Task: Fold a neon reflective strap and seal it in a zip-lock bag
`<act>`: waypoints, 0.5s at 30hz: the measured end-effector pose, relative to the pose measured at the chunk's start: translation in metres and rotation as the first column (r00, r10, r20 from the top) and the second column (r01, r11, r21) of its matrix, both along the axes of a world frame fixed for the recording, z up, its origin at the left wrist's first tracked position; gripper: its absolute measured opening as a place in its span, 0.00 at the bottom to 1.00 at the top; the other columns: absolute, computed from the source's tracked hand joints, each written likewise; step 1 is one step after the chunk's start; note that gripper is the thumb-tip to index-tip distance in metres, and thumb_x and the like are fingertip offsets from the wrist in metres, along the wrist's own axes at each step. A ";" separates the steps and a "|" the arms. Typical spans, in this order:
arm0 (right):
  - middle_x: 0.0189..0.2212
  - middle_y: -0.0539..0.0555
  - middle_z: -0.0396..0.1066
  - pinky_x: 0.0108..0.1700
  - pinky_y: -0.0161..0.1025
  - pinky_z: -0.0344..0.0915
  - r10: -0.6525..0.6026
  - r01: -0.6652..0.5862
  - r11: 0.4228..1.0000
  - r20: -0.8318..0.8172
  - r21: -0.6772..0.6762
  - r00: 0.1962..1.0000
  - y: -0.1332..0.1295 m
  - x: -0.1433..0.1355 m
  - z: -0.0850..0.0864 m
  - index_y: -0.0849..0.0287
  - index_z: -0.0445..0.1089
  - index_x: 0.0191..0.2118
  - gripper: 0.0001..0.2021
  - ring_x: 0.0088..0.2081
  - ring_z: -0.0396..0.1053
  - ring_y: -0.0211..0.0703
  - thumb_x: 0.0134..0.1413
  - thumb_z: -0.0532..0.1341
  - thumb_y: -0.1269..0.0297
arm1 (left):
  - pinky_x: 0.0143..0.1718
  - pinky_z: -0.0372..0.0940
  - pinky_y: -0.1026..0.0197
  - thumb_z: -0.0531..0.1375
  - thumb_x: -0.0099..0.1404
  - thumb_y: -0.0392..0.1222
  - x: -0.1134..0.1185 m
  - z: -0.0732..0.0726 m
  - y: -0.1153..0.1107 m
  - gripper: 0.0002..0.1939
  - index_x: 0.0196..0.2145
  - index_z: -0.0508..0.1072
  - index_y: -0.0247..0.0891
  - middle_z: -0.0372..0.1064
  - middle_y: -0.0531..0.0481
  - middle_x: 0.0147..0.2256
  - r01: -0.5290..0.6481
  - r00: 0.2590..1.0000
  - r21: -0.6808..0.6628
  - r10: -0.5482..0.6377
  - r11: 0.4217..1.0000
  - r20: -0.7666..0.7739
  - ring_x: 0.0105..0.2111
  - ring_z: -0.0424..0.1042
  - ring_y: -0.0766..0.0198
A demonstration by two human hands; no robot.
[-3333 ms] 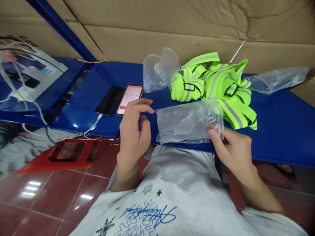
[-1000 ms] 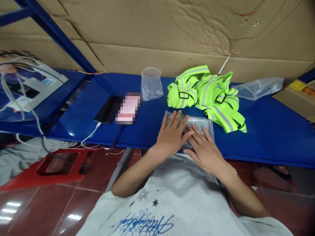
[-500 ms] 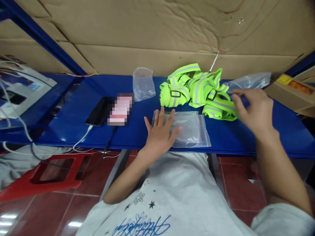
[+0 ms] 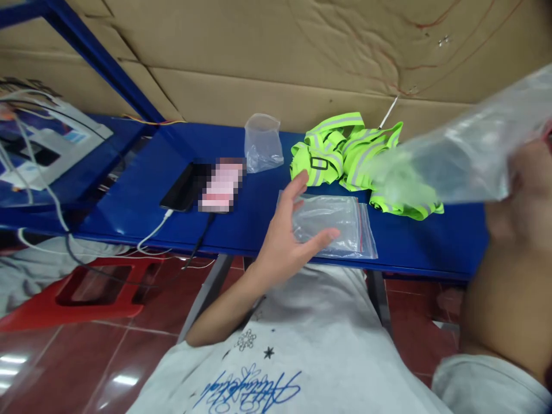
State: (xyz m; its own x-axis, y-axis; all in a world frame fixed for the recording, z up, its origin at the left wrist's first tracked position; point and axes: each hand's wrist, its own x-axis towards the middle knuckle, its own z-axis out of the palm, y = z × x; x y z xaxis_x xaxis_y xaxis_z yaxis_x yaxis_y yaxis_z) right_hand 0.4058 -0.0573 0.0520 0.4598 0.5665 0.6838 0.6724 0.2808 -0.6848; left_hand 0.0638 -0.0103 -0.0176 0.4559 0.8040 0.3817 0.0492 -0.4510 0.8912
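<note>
My left hand (image 4: 293,230) hovers at the left side of the flat zip bags (image 4: 334,221), its thumb and fingers spread apart with nothing between them. On the right, my right hand (image 4: 524,195) is raised and blurred, closed on a clear plastic bag (image 4: 461,149). That bag stretches leftward over part of the neon-yellow reflective straps (image 4: 356,161), which lie in a tangled bundle with black buckles. Another crumpled clear bag (image 4: 263,144) stands at the back, left of the straps.
Two phones, one dark (image 4: 183,187) and one with a lit, blurred screen (image 4: 222,184), lie on the blue table (image 4: 142,167) with cables plugged in. A white device (image 4: 64,149) with wires stands far left. Cardboard (image 4: 259,57) lines the back, and a red stool (image 4: 107,305) is below.
My right hand has lifted the clear plastic bag from behind the straps and moved right with it. My left hand has risen off the zip bags, its fingers turning sideways.
</note>
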 end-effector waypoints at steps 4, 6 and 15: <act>0.31 0.50 0.75 0.29 0.33 0.68 0.193 -0.192 0.981 -0.162 0.023 0.968 -0.041 -0.079 -0.016 0.55 0.80 0.44 0.11 0.28 0.70 0.35 0.57 0.75 0.62 | 0.60 0.77 0.48 0.71 0.64 0.67 0.009 0.008 -0.005 0.46 0.72 0.61 0.52 0.70 0.42 0.67 0.291 0.937 -0.225 -0.229 0.930 0.262 0.66 0.73 0.48; 0.29 0.49 0.75 0.25 0.32 0.64 0.199 -0.213 0.976 -0.185 -0.055 0.962 -0.048 -0.094 -0.029 0.55 0.79 0.44 0.10 0.25 0.68 0.34 0.60 0.73 0.60 | 0.53 0.79 0.53 0.71 0.67 0.60 0.009 0.009 -0.007 0.28 0.60 0.77 0.47 0.81 0.45 0.55 0.257 0.955 -0.244 -0.207 0.935 0.212 0.55 0.82 0.52; 0.18 0.44 0.66 0.22 0.33 0.57 0.134 -0.100 0.921 0.065 -0.378 0.989 -0.041 -0.084 -0.059 0.56 0.76 0.55 0.16 0.17 0.60 0.33 0.71 0.64 0.53 | 0.13 0.53 0.68 0.62 0.76 0.58 -0.014 0.013 0.019 0.18 0.40 0.83 0.42 0.62 0.58 0.15 0.062 0.998 -0.320 -0.055 0.945 0.031 0.12 0.61 0.71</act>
State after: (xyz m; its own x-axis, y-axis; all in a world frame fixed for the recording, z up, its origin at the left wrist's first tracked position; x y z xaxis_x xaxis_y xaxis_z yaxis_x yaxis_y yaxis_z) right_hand 0.3219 -0.0979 -0.0073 0.3230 0.8339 0.4475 0.7124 0.0970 -0.6950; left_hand 0.0493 0.0090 -0.0050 0.5007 0.8575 0.1183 0.0108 -0.1428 0.9897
